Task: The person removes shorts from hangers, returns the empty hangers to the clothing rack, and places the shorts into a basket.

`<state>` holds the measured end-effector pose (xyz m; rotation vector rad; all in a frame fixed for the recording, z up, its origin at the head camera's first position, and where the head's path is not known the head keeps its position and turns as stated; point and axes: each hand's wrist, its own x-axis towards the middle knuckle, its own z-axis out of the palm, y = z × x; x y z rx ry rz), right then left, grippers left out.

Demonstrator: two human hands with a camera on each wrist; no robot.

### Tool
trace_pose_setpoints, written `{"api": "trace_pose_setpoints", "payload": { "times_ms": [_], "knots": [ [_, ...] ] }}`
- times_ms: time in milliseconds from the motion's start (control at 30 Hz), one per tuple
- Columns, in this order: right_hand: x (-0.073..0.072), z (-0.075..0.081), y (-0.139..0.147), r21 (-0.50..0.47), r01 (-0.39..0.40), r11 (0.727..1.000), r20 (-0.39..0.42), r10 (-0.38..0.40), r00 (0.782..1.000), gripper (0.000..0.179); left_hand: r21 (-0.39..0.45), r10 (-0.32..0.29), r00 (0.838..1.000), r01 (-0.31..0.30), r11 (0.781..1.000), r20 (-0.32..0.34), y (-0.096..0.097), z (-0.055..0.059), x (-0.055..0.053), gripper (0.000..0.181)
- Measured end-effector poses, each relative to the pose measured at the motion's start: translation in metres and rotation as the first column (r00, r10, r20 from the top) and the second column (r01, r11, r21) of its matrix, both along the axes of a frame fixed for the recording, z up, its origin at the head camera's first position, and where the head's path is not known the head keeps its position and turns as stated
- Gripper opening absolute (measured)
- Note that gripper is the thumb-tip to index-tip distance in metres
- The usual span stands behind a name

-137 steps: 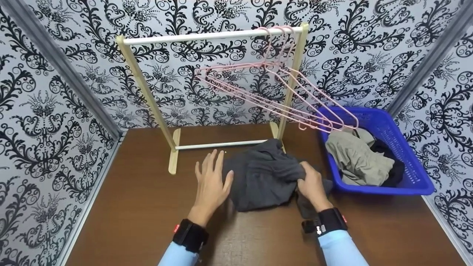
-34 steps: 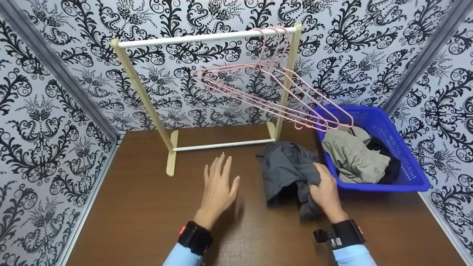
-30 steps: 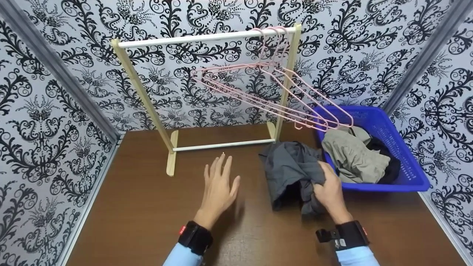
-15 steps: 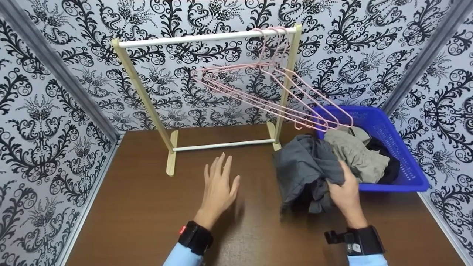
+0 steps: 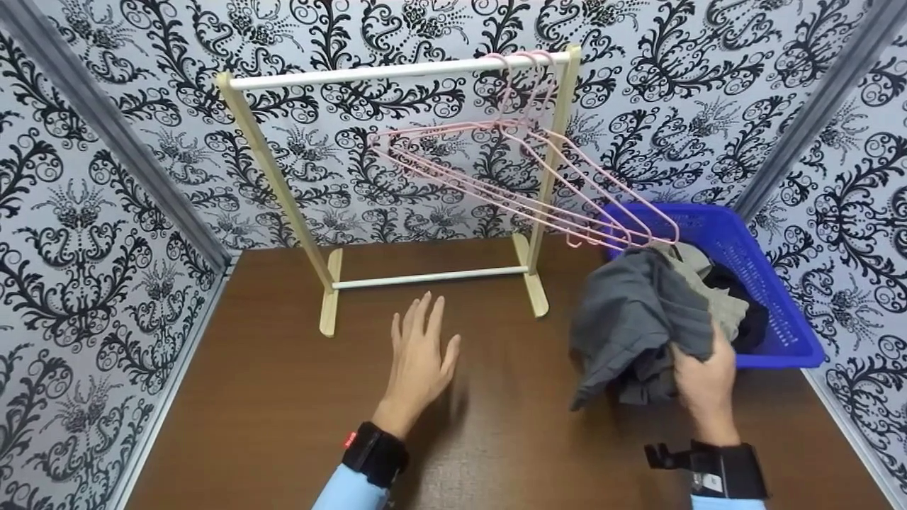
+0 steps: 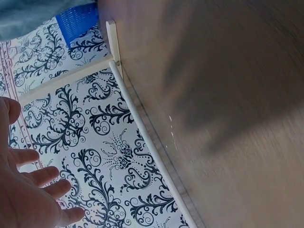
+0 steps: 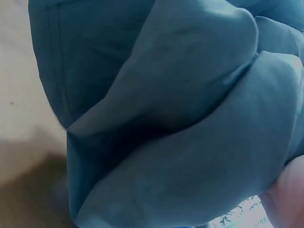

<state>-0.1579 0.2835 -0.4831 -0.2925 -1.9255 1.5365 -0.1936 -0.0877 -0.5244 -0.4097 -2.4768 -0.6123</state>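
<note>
My right hand (image 5: 708, 379) grips a bunched dark grey garment (image 5: 631, 312) at its right side, in front of the blue basket (image 5: 779, 361). Loose folds of the cloth hang toward the table and hide part of the basket's near left side. In the right wrist view the garment (image 7: 190, 142) fills most of the picture, with a bit of the hand (image 7: 287, 194) at the lower right. My left hand (image 5: 418, 365) is held over the middle of the table, fingers extended and nothing in them. The left wrist view shows that hand (image 6: 28, 194) apart from any object.
A small rack with a white rail (image 5: 397, 72) and wooden posts stands at the back. Several pink hangers (image 5: 581, 177) hang at its right end, reaching over the basket. A beige garment (image 5: 723, 301) and a black one (image 5: 755, 319) lie in the basket. Patterned walls enclose the table (image 5: 269, 411).
The grey garment, earlier spread near the rack's right foot, has been lifted and carried right to the basket by my right hand. My left hand came off the cloth's edge and then stayed still.
</note>
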Motion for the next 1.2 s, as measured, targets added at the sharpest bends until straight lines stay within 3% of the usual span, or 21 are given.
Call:
{"api": "trace_pose_setpoints", "payload": {
  "times_ms": [300,433,633,733,867,1000,1067,1200],
  "knots": [
    [-0.003,0.014,0.018,-0.299,0.004,0.954,-0.112,-0.040,0.993,0.058,0.000,0.003,1.000,-0.003,1.000,0.014,0.001,0.001,0.000,0.063],
    [-0.006,0.021,0.023,-0.450,-0.017,0.893,-0.183,-0.074,0.980,0.057,0.002,0.003,1.000,-0.003,1.000,0.021,0.001,0.003,0.000,0.063],
    [-0.013,0.036,0.032,-0.580,-0.075,0.811,-0.270,-0.104,0.957,0.059,0.003,0.002,0.999,-0.002,1.000,0.034,0.001,0.003,0.000,0.062],
    [-0.015,0.043,0.037,-0.645,-0.093,0.759,-0.273,-0.115,0.955,0.058,-0.003,-0.001,0.999,0.001,1.000,0.035,0.001,0.004,0.000,0.062],
    [-0.020,0.050,0.045,-0.699,-0.089,0.709,-0.268,-0.145,0.952,0.058,-0.008,-0.002,0.999,0.003,1.000,0.033,0.001,0.004,0.000,0.063],
    [-0.028,0.053,0.052,-0.715,-0.111,0.690,-0.313,-0.174,0.934,0.056,-0.006,-0.004,0.999,0.004,1.000,0.033,0.002,0.004,-0.001,0.063],
    [-0.032,0.052,0.054,-0.711,-0.116,0.694,-0.330,-0.184,0.926,0.055,-0.006,-0.004,1.000,0.004,1.000,0.031,0.002,0.004,-0.001,0.062],
    [-0.042,0.048,0.057,-0.668,-0.098,0.738,-0.347,-0.193,0.918,0.055,-0.005,-0.002,1.000,0.002,1.000,0.029,0.003,0.004,-0.002,0.062]
  ]
}}
